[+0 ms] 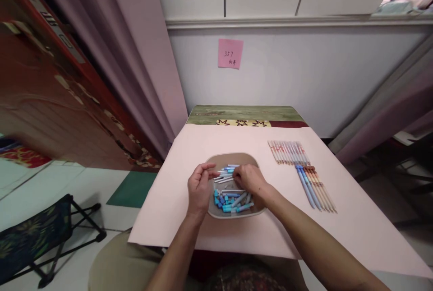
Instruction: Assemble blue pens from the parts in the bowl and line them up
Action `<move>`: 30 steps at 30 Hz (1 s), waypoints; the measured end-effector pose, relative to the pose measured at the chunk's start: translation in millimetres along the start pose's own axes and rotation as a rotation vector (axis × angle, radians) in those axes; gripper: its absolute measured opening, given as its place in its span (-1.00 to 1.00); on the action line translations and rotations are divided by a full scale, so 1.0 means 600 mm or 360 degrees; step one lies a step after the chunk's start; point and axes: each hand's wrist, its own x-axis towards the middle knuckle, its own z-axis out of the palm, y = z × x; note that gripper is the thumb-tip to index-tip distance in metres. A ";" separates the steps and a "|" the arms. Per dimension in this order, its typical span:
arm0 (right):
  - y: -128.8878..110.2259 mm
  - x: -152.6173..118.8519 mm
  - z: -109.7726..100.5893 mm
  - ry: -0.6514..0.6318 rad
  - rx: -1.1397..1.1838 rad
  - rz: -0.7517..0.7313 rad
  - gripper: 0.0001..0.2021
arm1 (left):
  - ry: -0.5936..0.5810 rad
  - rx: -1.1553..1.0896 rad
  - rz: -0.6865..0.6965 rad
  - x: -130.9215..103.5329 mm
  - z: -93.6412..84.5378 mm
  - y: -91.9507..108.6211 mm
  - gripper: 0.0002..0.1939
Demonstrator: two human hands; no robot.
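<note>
A beige plastic bin (237, 215) stands on the table in front of me. Inside lie blue pen parts (233, 201): barrels, small caps and thin white tubes (224, 178). At the bin's left rim is my left hand (199, 187), its fingers loosely bent and apart, with nothing visible in them. The fingertips come close to the white tubes. My right hand (251, 178) reaches over the right rim, fingers closed and pointing down among the parts. Whatever it grips is hidden behind the fingers.
To the right, a row of pens with pale barrels and red patterns (287, 152) lies side by side. Nearer me are blue pens (307, 187) and brown-topped pens (320, 189). A pink note (230, 53) sticks to the wall. A folding stool (50, 237) stands at left.
</note>
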 end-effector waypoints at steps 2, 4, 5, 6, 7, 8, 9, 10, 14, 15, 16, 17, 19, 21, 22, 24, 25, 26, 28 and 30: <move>0.000 0.002 0.002 0.0019 0.0006 0.0007 -0.77 | 0.0044 -0.0067 0.0011 0.001 0.000 -0.003 -0.80; 0.000 0.003 0.003 0.0051 0.0010 0.0013 -0.76 | 0.0086 -0.0116 0.0025 0.001 0.000 -0.006 -0.80; 0.000 0.003 0.003 0.0071 0.0013 0.0016 -0.76 | 0.0108 -0.0134 0.0033 0.001 0.000 -0.007 -0.80; 0.000 0.002 0.003 0.0092 0.0017 0.0021 -0.75 | 0.0128 -0.0148 0.0038 0.001 0.000 -0.009 -0.80; 0.001 0.002 0.002 0.0114 0.0019 0.0029 -0.74 | 0.0146 -0.0159 0.0039 0.001 -0.001 -0.009 -0.80; 0.001 0.002 0.002 0.0139 0.0019 0.0042 -0.73 | 0.0160 -0.0169 0.0036 0.000 -0.001 -0.010 -0.80; 0.002 0.002 0.001 0.0160 0.0018 0.0056 -0.72 | 0.0166 -0.0180 0.0030 0.000 -0.001 -0.010 -0.80; 0.002 0.002 0.002 0.0178 0.0017 0.0071 -0.71 | 0.0166 -0.0191 0.0026 0.000 -0.001 -0.010 -0.81; 0.004 0.001 0.004 0.0182 0.0014 0.0080 -0.74 | 0.0154 -0.0210 0.0031 0.000 0.000 -0.010 -0.81; 0.004 0.000 0.005 0.0176 0.0016 0.0073 -0.75 | 0.0155 -0.0213 0.0034 0.000 0.000 -0.011 -0.81; 0.004 0.000 0.005 0.0171 0.0018 0.0067 -0.76 | 0.0157 -0.0218 0.0037 0.001 0.000 -0.011 -0.81; 0.004 -0.001 0.004 0.0170 0.0020 0.0063 -0.76 | 0.0161 -0.0226 0.0039 0.001 0.000 -0.012 -0.82; 0.003 -0.002 0.002 0.0180 0.0025 0.0061 -0.75 | 0.0171 -0.0243 0.0042 0.002 0.000 -0.013 -0.82; 0.002 -0.003 -0.001 0.0184 0.0033 0.0047 -0.73 | 0.0174 -0.0251 0.0042 0.003 0.000 -0.015 -0.83; 0.001 -0.004 -0.002 0.0172 0.0038 0.0027 -0.74 | 0.0177 -0.0252 0.0044 0.003 0.000 -0.016 -0.83; 0.001 -0.004 -0.002 0.0111 0.0055 -0.0040 -0.79 | 0.0180 -0.0252 0.0046 0.003 0.000 -0.016 -0.84; 0.000 -0.004 -0.002 0.0070 0.0065 -0.0079 -0.83 | 0.0185 -0.0254 0.0048 0.003 0.000 -0.016 -0.84; 0.000 -0.004 0.000 0.0033 0.0075 -0.0115 -0.85 | 0.0187 -0.0255 0.0049 0.003 0.000 -0.016 -0.84; 0.001 -0.003 0.003 -0.0016 0.0084 -0.0161 -0.83 | 0.0181 -0.0249 0.0050 0.003 0.000 -0.016 -0.85; 0.001 -0.002 0.006 -0.0034 0.0081 -0.0179 -0.82 | 0.0176 -0.0237 0.0053 0.003 0.000 -0.015 -0.85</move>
